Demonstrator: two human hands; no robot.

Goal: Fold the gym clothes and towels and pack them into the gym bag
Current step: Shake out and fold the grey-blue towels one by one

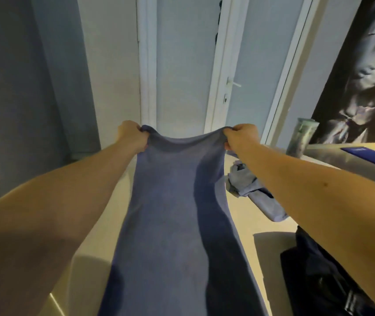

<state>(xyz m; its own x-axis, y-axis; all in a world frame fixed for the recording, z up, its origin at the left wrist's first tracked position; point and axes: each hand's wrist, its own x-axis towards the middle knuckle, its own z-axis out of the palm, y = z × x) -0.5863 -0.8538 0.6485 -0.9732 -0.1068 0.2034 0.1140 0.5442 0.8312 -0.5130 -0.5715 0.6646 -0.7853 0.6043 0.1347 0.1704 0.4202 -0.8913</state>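
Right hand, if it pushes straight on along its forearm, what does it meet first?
Probably nothing near: the right hand, gripping the towel corner, points at the pale door ahead, with no object showing between. How far off the door stands is unclear.

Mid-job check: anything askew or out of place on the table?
Only the light blue garment: it lies crumpled and unfolded on the table, beyond the dark bag. The towel, gripped by left hand and right hand, looks fine.

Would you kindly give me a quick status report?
Left grip and right grip hold blue-grey cloth towel by top corners. Hangs spread, unfolded. Nothing blocking it.
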